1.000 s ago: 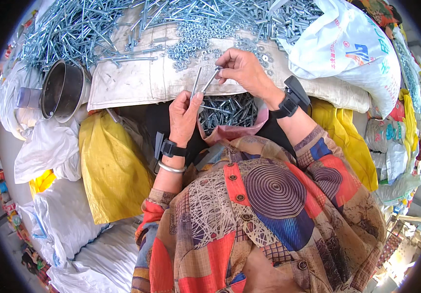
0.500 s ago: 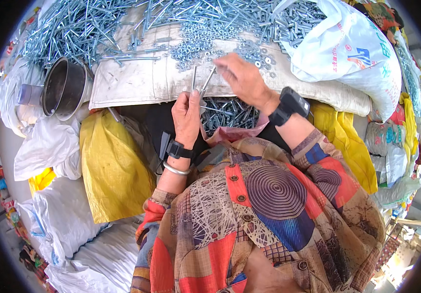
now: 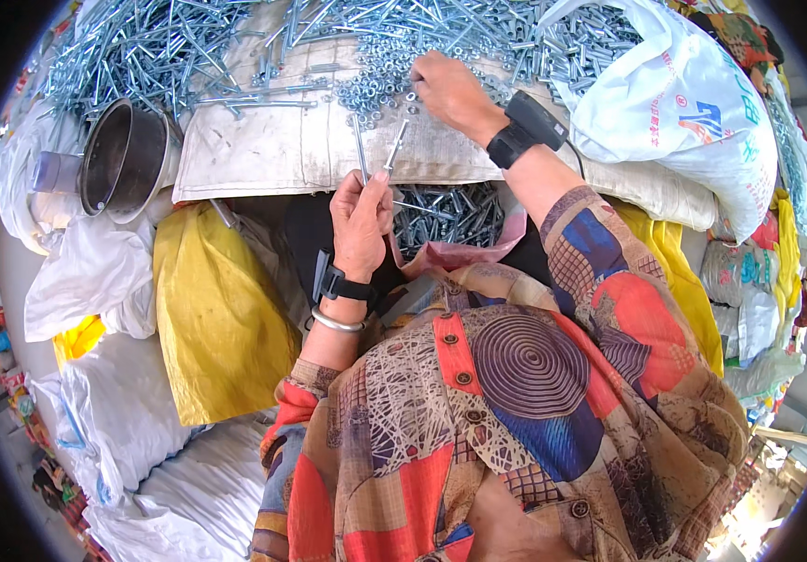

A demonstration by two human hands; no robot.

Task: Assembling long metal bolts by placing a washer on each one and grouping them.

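Left hand (image 3: pixel 359 225) closed in a pinching grip around two long silvery bolts (image 3: pixel 377 155), held upright and fanned slightly apart, tips pointing away from the body; thumb and fingertips clamped on the lower ends. Black wrist strap (image 3: pixel 333 283) and silver bangle (image 3: pixel 336 323) just behind that grip.

Right hand (image 3: pixel 447 91) stretched out beyond the left grip and a little to its right, palm down, fingers curled onto the heap of small nuts (image 3: pixel 380 86); fingertips touching the nuts, but whether anything is pinched between them cannot be told, since the fingers hide it. Black wristband (image 3: pixel 525 129) with a dark block on the forearm just behind this hand.

Under both grips: a dirty white woven sack (image 3: pixel 272 150) spread as a work surface. Farther out from the right grip and to both sides, a wide scatter of long bolts (image 3: pixel 155 51), tangled and lying flat. Just below the left grip, toward the body, a pile of shorter bolts (image 3: pixel 446 214) resting in a pink-edged bag at the lap.

Well to the left of the left grip: a dark metal pot (image 3: pixel 127 159), tilted on its side with mouth facing the camera, touching the sack's edge. To the right of the right grip: a bulging white plastic bag (image 3: pixel 680 103) with more bolts spilling near its mouth. Below and left of the left grip: a yellow sack (image 3: pixel 221 314), with crumpled white bags (image 3: pixel 95 281) beside it.
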